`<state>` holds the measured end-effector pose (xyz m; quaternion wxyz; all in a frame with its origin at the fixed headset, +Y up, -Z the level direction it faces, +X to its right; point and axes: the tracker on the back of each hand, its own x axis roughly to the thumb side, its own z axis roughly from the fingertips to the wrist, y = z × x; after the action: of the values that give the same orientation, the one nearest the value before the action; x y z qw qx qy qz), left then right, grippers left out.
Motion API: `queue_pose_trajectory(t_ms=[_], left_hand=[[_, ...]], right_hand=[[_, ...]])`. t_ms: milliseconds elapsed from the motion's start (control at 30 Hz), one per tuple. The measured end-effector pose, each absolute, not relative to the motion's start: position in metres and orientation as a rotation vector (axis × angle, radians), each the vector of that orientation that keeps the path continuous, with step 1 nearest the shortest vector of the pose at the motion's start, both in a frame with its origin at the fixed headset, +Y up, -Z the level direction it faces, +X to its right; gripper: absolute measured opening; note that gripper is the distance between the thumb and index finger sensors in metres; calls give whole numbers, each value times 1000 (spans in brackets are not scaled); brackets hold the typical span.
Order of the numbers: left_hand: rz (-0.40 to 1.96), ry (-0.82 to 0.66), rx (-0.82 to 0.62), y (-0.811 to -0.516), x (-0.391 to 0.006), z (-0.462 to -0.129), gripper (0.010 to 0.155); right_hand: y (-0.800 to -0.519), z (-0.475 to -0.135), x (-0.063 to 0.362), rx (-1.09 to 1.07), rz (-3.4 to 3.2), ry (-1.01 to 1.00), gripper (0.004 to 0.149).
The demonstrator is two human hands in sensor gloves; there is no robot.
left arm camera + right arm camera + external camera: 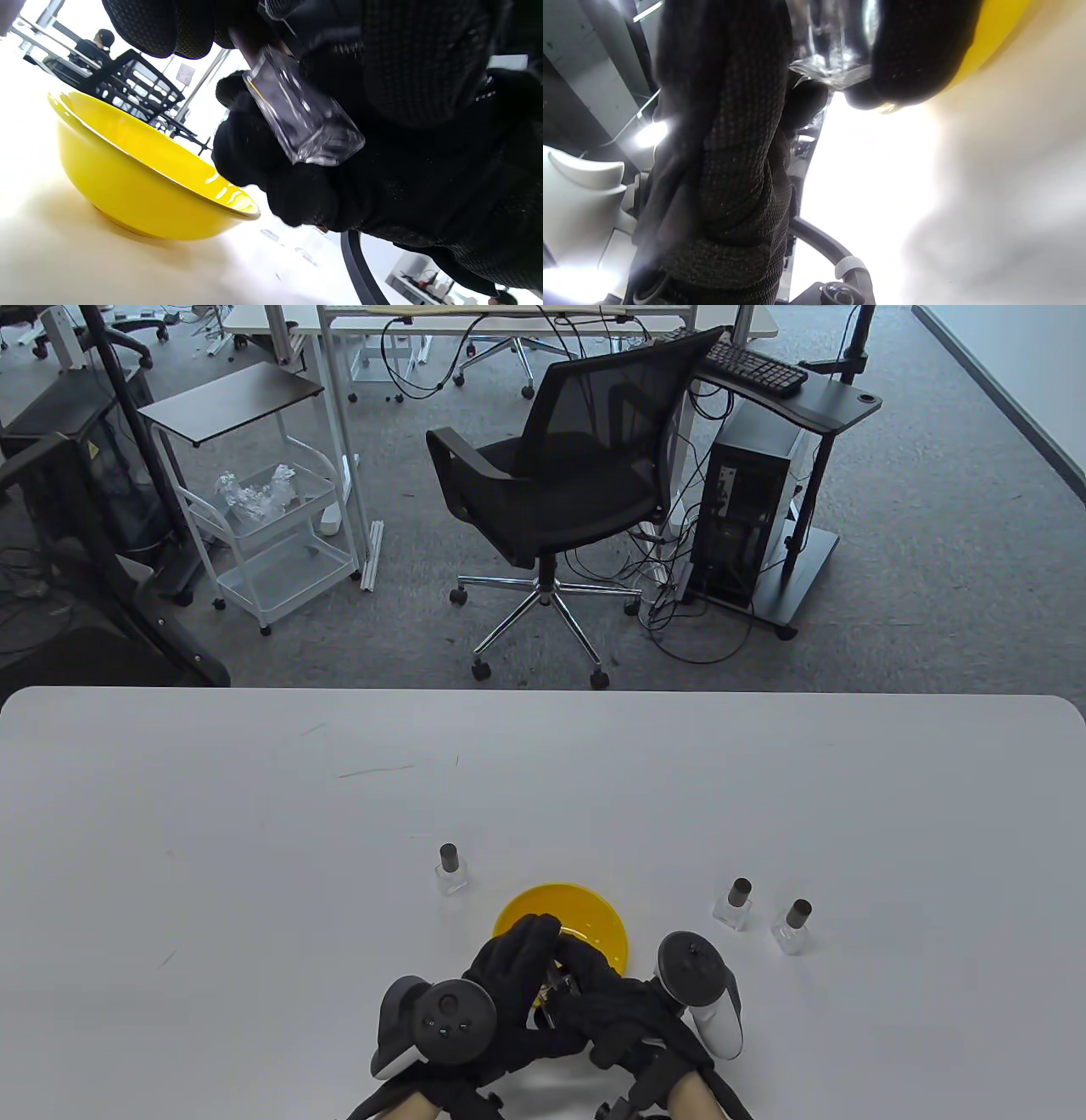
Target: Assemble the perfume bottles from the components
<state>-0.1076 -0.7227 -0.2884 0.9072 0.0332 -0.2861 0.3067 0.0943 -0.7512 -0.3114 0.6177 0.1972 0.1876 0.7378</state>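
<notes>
Item 1: small clear square-sided glass perfume bottle [303, 123], held off the table between both hands, just over the near rim of the bowl at the table view's 6 o'clock. In the left wrist view its long axis runs tilted, the flat base toward 4 o'clock and the neck toward 11 o'clock, where it goes under dark glove fabric; whether a cap is already on it cannot be told.

Item 2: right hand [624, 1010], black sensor glove. Fingers curl round the bottle body; the right wrist view shows the glass base [831, 72] pinched between 2 gloved fingers.

Item 3: left hand [509, 976], black sensor glove, fingers bent over the bottle's upper end, apparently gripping the neck or a cap there. Judgement: the coming move is a press or twist along the bottle's axis, so the left hand must stay in line with the neck while the right steadies the body. Both hands are already on the piece.

Item 4: glossy yellow plastic bowl [607, 920], touching distance beyond the hands at 12 o'clock; contents hidden.

Item 5: 3 finished clear bottles with dark cylindrical caps, upright. 1 at the bowl's 10 o'clock [450, 872]; 2 near each other at its 3 o'clock [734, 903], [793, 927].

Item 6: white table [254, 831], carrying all of the above.
</notes>
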Motion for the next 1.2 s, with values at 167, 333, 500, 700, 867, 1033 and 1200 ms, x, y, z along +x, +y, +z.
queue_pose_trajectory(t_ms=[167, 333, 500, 700, 867, 1033, 1200], left_hand=[[621, -516, 98, -721, -118, -292, 91], [519, -409, 137, -721, -131, -298, 82], [425, -343, 161, -720, -142, -301, 80], [398, -288, 137, -722, -152, -306, 79], [400, -275, 119, -725, -157, -308, 79], [404, -270, 107, -724, -157, -308, 80], [365, -273, 79, -728, -154, -309, 81]], right_hand=[[-745, -315, 111, 420, 1713, 333, 65], [-735, -315, 131, 309, 1917, 79, 56], [-725, -317, 147, 185, 2222, -139, 55], [-722, -327, 158, 30, 2351, -196, 54], [-732, -342, 159, -63, 2409, -194, 52], [-740, -360, 156, -101, 2384, -108, 51], [-747, -374, 155, -127, 2376, -22, 50]])
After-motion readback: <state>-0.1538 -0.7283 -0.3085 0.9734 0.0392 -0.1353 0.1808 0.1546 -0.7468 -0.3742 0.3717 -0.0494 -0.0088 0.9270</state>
